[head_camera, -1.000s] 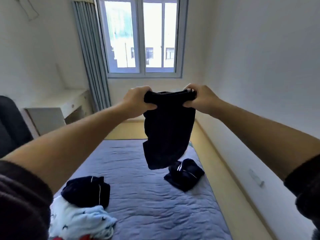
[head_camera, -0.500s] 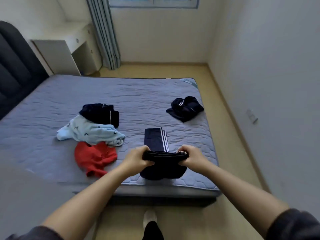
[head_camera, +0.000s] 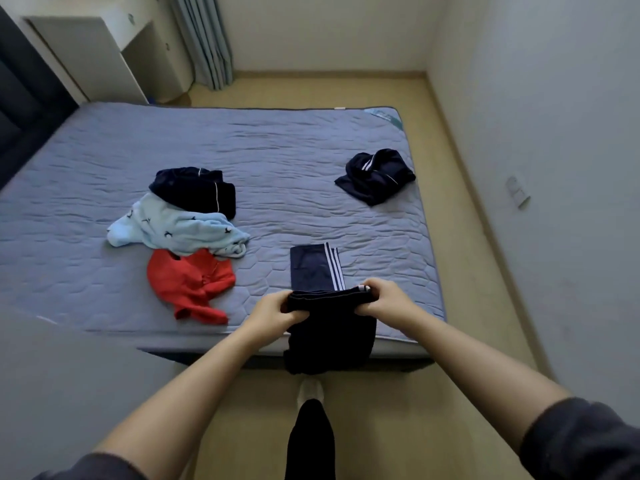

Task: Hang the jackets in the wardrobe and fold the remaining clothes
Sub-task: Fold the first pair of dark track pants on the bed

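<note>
1. Bedroom. A grey quilted mattress (head_camera: 277,150) is bounded by a dark headboard (head_camera: 20,109) at left. A white desk (head_camera: 93,53) and a curtain (head_camera: 204,39) are seen beyond it.
2. Heap, left of centre: a navy piped garment (head_camera: 197,190), a light blue garment (head_camera: 176,230) and a red garment (head_camera: 188,284), each touching the next.
3. A crumpled dark striped garment (head_camera: 375,176) is seen near the right edge, well apart.
4. A folded navy striped piece (head_camera: 315,268) is laid flat; its near end is hidden behind the hands.
5. A black garment (head_camera: 332,330) is hung over the mattress's near edge. Its top corners are gripped by the curled fingers of the left hand (head_camera: 273,313) and the right hand (head_camera: 384,297).
</note>
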The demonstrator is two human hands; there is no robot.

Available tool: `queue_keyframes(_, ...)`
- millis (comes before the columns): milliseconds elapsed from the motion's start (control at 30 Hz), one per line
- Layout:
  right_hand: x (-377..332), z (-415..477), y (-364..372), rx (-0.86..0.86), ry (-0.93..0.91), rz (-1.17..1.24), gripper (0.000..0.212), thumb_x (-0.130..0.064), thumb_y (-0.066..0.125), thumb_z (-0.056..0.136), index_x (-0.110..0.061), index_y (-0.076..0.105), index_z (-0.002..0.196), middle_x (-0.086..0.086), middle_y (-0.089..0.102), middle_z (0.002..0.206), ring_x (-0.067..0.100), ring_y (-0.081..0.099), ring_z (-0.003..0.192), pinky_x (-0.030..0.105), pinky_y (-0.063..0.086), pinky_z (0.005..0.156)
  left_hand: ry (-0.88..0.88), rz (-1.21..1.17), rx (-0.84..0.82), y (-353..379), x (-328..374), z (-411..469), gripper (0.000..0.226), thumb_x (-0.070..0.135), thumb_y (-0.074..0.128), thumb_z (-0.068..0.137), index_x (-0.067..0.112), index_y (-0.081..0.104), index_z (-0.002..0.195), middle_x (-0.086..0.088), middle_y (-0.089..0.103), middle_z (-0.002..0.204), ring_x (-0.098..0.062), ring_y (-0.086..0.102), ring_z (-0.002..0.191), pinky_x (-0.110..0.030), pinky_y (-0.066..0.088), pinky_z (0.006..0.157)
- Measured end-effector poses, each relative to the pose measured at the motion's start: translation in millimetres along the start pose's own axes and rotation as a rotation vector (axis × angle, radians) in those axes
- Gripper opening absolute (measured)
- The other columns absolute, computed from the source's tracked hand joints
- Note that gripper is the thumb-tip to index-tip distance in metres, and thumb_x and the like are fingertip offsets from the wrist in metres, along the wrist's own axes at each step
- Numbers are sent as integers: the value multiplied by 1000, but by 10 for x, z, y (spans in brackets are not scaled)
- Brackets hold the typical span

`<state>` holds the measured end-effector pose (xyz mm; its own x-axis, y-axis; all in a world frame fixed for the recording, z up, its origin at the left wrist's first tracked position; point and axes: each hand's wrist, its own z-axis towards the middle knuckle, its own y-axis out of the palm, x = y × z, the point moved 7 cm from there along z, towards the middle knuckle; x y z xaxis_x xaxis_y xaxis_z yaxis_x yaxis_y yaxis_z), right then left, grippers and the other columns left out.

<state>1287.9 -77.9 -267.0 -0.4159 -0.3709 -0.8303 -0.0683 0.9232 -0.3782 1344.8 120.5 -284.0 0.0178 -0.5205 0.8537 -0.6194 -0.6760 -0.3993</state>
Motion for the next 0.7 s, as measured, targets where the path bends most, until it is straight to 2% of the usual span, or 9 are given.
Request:
queue_keyframes(100,11,662,-16,-2,58,136,24,11,59,84,4,59,106,10,61,90,18,59,86,17,47,69,-59,-154,30,-185,-204,597,19,-3,57,90,11,59,103,4,64,80,6,60,62,-12,45,55)
queue_keyframes(233,156,1851,35,17,104,167,18,5,55,90,-6,52,103,11,57,91,17,54,83,20,41,67,-147,-257,35,-412,-582,1663,18,2,51,95,14,57,106,5,63,81,5,59,61,-11,42,52)
queue_keyframes(333,518,2780,117,40,180,185,19,-2,54,92,-10,50,109,10,60,100,15,58,84,19,46,72,-208,-241,43,-479,-1012,2546,19,8,51,96,15,56,112,3,62,92,-2,57,72,-15,43,59)
queue_keyframes(400,835,3336,192,63,232,189,23,-5,55,92,-9,51,114,11,62,110,21,60,101,32,49,90,-244,-232,52,-452,-1359,3081,20,9,51,96,15,57,114,1,62,99,-9,58,83,-21,44,67)
queue_keyframes(467,1171,3827,289,91,268,167,26,-6,56,91,-5,54,117,12,63,116,24,59,110,40,45,100,-295,-211,75,-380,-1744,3543,21,12,52,96,11,57,116,-2,63,103,-14,58,91,-25,44,74)
queue_keyframes(533,1539,4263,393,120,291,167,28,-7,57,91,-3,56,119,11,64,117,23,59,111,38,45,100,-329,-197,96,-274,-2140,3965,24,15,52,96,10,57,118,-3,63,107,-16,59,97,-28,45,79)
queue_keyframes(633,2060,4831,523,175,336,164,27,-18,58,92,-8,57,118,6,64,114,19,60,105,34,47,94,-388,-195,138,-118,-2727,4543,19,20,53,96,11,54,113,-4,63,109,-20,60,103,-36,48,88)
queue_keyframes(700,2363,5158,586,211,345,183,31,-19,59,92,-10,55,121,6,64,116,17,60,104,32,47,94,-413,-199,179,-11,-3096,4869,17,22,53,95,14,51,110,0,60,107,-19,58,104,-31,45,86)
